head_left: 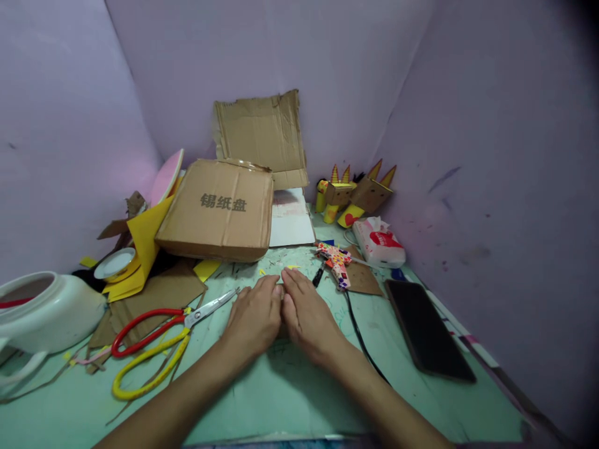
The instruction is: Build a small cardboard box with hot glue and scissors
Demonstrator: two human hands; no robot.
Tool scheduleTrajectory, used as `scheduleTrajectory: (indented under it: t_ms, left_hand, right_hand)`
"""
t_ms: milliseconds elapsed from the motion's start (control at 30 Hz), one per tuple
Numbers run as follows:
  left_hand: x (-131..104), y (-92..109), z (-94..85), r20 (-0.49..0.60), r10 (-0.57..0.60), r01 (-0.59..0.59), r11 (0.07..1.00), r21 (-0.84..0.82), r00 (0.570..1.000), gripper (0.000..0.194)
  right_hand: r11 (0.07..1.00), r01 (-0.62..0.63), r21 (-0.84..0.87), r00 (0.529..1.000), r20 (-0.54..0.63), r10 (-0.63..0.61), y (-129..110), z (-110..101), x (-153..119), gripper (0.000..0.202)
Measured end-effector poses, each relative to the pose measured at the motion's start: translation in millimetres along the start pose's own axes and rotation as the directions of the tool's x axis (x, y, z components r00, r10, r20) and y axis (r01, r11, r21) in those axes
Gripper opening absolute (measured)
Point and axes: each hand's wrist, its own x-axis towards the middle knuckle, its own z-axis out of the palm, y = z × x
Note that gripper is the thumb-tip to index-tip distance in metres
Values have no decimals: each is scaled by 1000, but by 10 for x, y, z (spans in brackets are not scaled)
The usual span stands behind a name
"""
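Head view: left hand and right hand are cupping over a brown piece, can't really tell if they're gripping.

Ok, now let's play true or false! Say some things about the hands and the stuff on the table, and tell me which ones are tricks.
1. The left hand and right hand are side by side over a brown piece. True.
2. Both scissor handles are green. False: the scissors have one red handle and one yellow.
3. The cardboard box has dark writing on it. True.
4. The phone is on the left hand's side. False: the phone lies on the right hand's side.
5. The white pot has an uncovered top. True.
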Motion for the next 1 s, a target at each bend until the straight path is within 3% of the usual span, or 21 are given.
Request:
scheduleTrajectory:
  t_ms: [67,167,200,267,333,400,767,900,1000]
  left_hand:
    - [-7,-53,36,-44,-26,19,990,-143,999,42]
    - [8,-136,106,-88,-102,61,923,-379,991,40]
    - [21,-159,132,-95,-136,79,885,-459,986,40]
    - [51,-193,189,-102,-209,98,768,-633,973,41]
    - [77,-209,245,-91,-241,90,648,-756,966,42]
    - [86,-204,291,-90,-249,79,594,-801,964,40]
    - [46,-118,333,-112,-243,63,615,-786,964,30]
    - [79,-182,351,-68,-239,86,577,-812,969,38]
    - [65,-267,290,81,-69,104,492,-864,994,56]
  right_hand:
    - [951,-56,304,992,-89,87,62,7,-44,58]
    - [658,-114,744,908,-191,372,144,57,-62,69]
    - [569,-136,811,878,-167,448,160,84,-49,72]
    - [495,-213,842,853,-86,514,173,145,-3,76]
    - [517,-257,816,854,-58,516,174,208,48,74]
    - [545,-230,806,866,-87,493,172,261,77,72]
    - [524,-223,822,889,-49,455,149,254,8,55]
    - [556,-192,809,927,-36,373,181,147,-25,70]
    - [663,-163,731,970,-3,242,184,47,-104,103]
